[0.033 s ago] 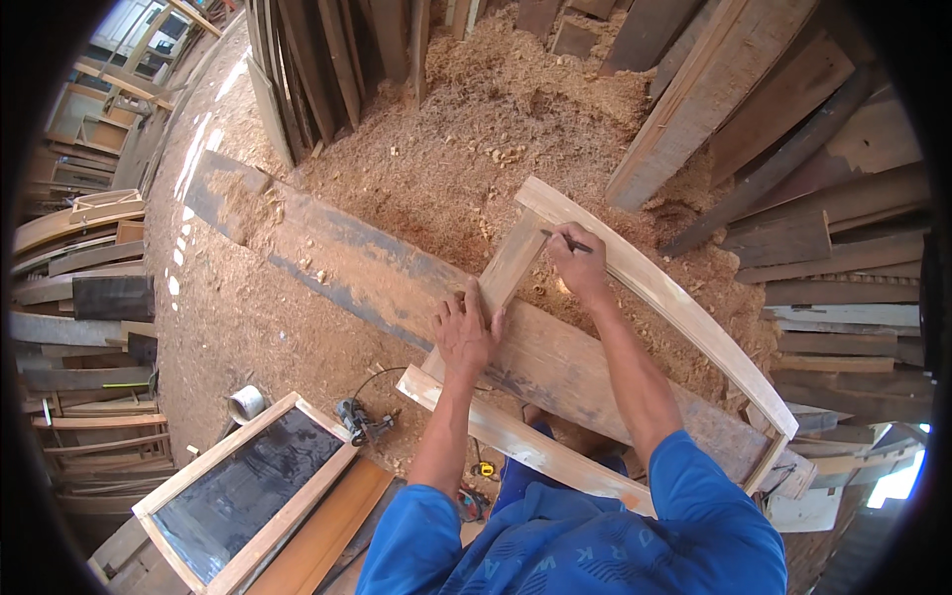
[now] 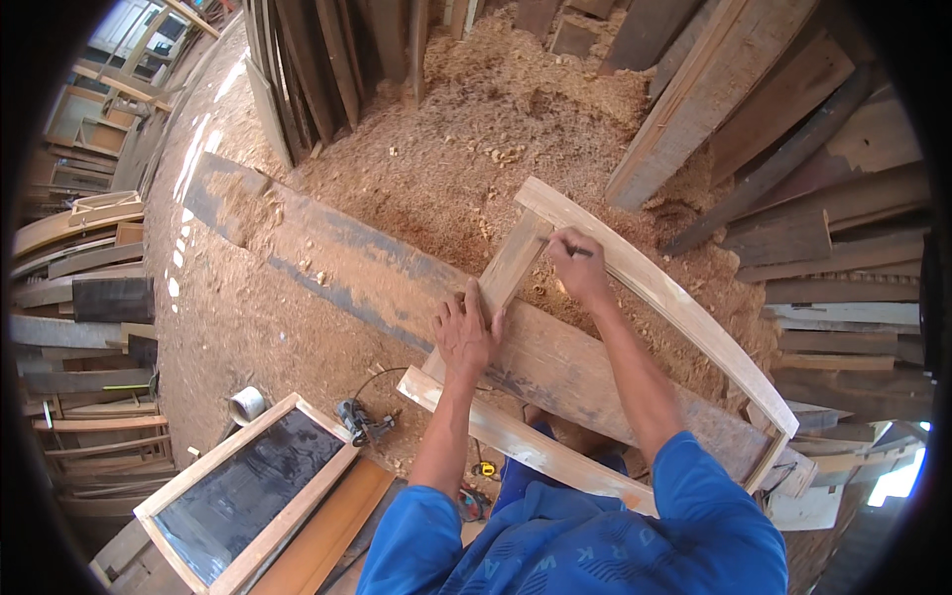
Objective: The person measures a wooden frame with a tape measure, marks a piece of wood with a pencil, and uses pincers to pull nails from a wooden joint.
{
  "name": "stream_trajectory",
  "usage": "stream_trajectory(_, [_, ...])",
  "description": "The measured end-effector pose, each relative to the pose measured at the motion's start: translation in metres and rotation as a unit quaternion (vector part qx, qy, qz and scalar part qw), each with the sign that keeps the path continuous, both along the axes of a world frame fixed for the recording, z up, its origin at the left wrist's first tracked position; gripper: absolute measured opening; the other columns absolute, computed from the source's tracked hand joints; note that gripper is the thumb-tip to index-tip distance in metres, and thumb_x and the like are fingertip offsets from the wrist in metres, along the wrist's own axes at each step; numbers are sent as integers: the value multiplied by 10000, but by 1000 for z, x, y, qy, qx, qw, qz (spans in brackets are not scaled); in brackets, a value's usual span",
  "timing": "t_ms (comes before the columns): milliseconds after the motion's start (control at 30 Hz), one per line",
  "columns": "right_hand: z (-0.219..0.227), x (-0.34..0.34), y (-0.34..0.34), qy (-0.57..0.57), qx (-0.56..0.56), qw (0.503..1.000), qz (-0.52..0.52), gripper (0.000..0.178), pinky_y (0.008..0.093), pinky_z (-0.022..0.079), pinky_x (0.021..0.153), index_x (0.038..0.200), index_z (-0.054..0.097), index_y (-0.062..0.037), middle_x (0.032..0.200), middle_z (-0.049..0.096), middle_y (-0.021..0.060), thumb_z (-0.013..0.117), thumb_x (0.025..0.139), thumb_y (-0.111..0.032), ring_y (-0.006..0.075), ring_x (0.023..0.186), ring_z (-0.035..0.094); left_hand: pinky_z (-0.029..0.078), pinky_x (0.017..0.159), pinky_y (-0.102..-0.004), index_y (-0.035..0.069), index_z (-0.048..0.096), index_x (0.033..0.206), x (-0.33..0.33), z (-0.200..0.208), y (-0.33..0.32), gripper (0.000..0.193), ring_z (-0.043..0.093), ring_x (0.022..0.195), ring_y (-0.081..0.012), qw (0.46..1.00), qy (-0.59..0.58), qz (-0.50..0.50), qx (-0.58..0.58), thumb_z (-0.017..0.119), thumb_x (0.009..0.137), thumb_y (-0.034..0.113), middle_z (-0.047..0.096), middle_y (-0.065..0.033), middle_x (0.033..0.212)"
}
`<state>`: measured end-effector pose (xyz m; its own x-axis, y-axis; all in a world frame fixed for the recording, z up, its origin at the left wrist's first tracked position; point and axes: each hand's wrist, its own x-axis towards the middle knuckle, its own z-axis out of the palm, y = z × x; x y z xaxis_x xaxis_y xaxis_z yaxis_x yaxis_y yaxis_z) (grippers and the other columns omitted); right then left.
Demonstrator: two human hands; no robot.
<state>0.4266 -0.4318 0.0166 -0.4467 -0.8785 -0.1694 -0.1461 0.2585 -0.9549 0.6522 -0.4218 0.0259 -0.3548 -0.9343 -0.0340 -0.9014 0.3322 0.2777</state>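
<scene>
as the frame (image 2: pixel 666 288) lies over the board (image 2: pixel 565 357), it prob. gets support; l. hand (image 2: pixel 464 332), spread a bit, lies flat on its end rail (image 2: pixel 511 260), prob. to steady it. r. hand (image 2: pixel 583 273) is closed round a dark pencil (image 2: pixel 583 252) nr the corner (image 2: pixel 535 204); if it touches wood is not clear to me.

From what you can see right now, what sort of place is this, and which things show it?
Probably a woodworking shop: wood shavings are strewn over the floor, boards are stacked around it, and a wooden frame lies over a broad plank.
</scene>
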Motion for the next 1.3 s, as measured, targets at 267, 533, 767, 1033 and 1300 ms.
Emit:
stream_trajectory(267, [19,-41,1,80,13,994,-75,135,294,480,660,938,654,-22,715,617,53,608,901,-144,114,680,573,378,923,-456,67,435,1422,-1,0,-1,701,501,1081,-343,1000,-10,7,23,624,861,443,551,-174,1186])
stream_trajectory(533, [-1,-57,11,157,23,984,-81,136,304,486,697,953,658,-42,723,622,78,628,880,-152,151,701,598,351,972,-470,65,402,1446,-1,-2,0,709,486,1131,-374,999,-13,15,46,598,879,442,531,-204,1263])
stream_trajectory(767, [5,-74,41,136,26,981,-136,135,296,480,703,939,653,-30,751,629,65,628,881,-149,132,709,588,365,953,-482,49,424,1426,-3,-2,1,692,497,1123,-396,1000,4,3,21,598,880,437,531,-222,1263])
stream_trajectory(1033, [24,-57,128,56,26,991,-116,138,259,455,667,972,641,-32,755,598,4,613,916,-155,74,704,530,371,976,-516,50,404,1438,-7,-5,8,696,488,1160,-414,999,-31,8,-10,585,882,429,527,-230,1284])
stream_trajectory(1300, [8,-54,85,96,-42,989,-109,147,264,447,633,1008,637,-24,703,574,25,619,925,-144,94,649,503,382,959,-514,39,405,1433,-8,-3,8,693,497,1140,-416,999,-26,-8,-26,552,887,439,537,-245,1257])
